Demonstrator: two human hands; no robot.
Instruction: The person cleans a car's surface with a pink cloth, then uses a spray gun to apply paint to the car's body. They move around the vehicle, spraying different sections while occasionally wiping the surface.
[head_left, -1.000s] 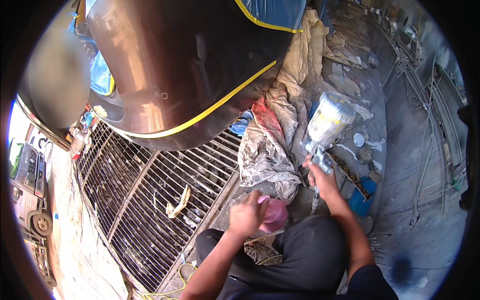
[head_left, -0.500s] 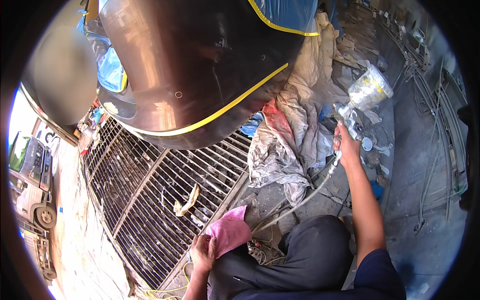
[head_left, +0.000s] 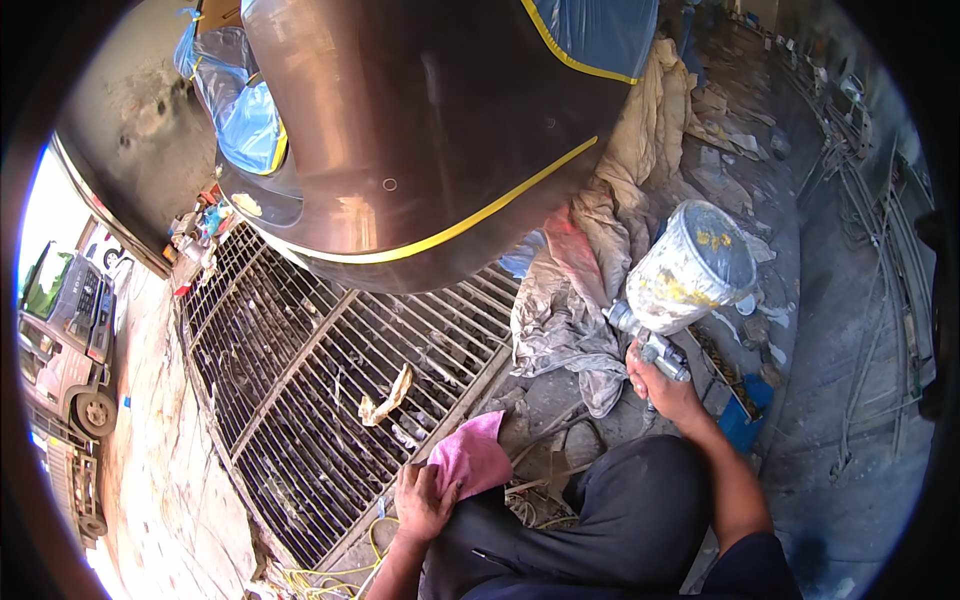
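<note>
Tilted spray gun (head_left: 662, 353) (yellow-smeared cup (head_left: 675, 280)), pink cloth (head_left: 470, 452), well apart

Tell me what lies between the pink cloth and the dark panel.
In the head view, metal grating bearing a crumpled scrap lies between the pink cloth and the dark panel.

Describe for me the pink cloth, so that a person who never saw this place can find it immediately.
Start at the large barred floor grating left of centre, and follow it to its lower right edge. There the person's left hand holds the pink cloth. Its bright pink sets it apart from the bigger, stained, beige-grey sheet lying farther up.
</note>
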